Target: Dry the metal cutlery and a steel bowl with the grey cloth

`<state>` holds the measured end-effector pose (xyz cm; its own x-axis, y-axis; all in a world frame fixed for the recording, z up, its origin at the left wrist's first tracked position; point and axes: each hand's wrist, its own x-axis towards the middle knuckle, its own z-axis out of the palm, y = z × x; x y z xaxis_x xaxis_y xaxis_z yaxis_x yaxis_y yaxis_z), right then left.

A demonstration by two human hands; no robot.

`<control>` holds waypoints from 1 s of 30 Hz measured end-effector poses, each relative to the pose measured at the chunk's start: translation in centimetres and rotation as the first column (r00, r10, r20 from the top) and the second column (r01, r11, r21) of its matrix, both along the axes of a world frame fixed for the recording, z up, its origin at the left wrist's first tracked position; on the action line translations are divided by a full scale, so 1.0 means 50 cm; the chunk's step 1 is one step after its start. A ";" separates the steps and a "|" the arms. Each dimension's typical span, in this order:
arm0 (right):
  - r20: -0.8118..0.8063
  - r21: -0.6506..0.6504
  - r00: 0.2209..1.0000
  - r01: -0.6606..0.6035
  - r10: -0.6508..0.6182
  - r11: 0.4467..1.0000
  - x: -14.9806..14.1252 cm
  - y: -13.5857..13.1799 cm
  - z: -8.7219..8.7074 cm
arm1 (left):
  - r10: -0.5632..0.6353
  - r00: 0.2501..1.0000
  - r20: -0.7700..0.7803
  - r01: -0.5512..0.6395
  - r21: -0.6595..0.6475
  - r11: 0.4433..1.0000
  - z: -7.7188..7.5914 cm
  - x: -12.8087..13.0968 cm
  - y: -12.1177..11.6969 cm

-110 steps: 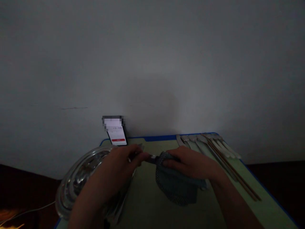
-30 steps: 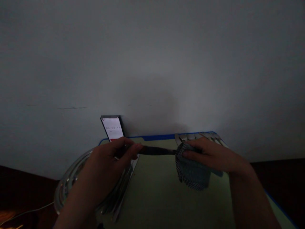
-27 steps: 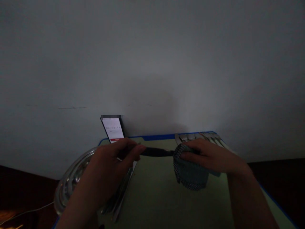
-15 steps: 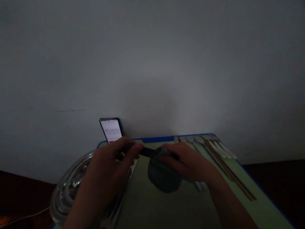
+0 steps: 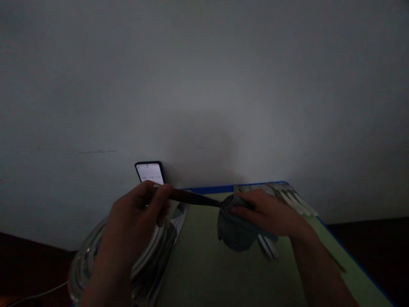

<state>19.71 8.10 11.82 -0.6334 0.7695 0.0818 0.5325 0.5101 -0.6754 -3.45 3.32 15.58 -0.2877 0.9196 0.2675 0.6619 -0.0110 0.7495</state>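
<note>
My left hand (image 5: 140,209) is closed, thumb against fingers, on one end of a dark, flat, narrow table knife (image 5: 194,198). The knife reaches across to my right hand (image 5: 266,211), which pinches a grey-blue cloth (image 5: 238,232) with a dark checked edge around its other end. Cloth and fingers hide that end. Loose cloth hangs below my right hand, above the green tabletop (image 5: 194,264).
A phone (image 5: 150,172) showing a timer leans on the wall. Left of my hands is a shiny metal bowl or lid (image 5: 84,264), beside plates (image 5: 148,251) partly hidden by my arm. White-handled cutlery (image 5: 297,200) lies at the back right.
My hands have moved apart, left hand leftward and right hand with the cloth rightward. A longer stretch of the knife shows between them.
</note>
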 end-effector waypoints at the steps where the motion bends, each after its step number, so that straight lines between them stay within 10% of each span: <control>1: -0.012 -0.003 1.000 -0.022 0.022 1.000 -0.010 -0.001 -0.003 | -0.092 0.995 -0.031 0.091 -0.035 0.995 -0.005 0.002 0.006; 9: -0.019 0.031 0.997 -0.076 0.077 0.997 -0.063 -0.004 -0.030 | -0.337 0.839 -0.428 0.297 -0.160 0.941 -0.036 0.028 0.015; 16: -0.280 -0.025 0.955 0.097 -0.100 0.995 -0.070 0.003 -0.033 | -0.299 0.877 -0.375 0.254 -0.166 0.953 -0.037 0.028 0.022; 19: -0.621 -0.206 0.655 0.394 -0.431 0.896 -0.072 0.020 -0.040 | -0.277 0.900 -0.335 0.216 -0.209 0.954 -0.034 0.015 0.019; 23: -0.794 -0.544 0.110 0.312 -0.598 0.779 -0.083 0.044 -0.053 | -0.496 0.829 -0.258 0.385 -0.380 0.841 -0.046 0.013 0.012; 30: -0.729 -0.683 -0.023 0.089 -0.684 0.725 -0.122 0.036 -0.067 | -0.691 0.708 -0.146 0.571 -0.458 0.681 -0.101 0.060 0.017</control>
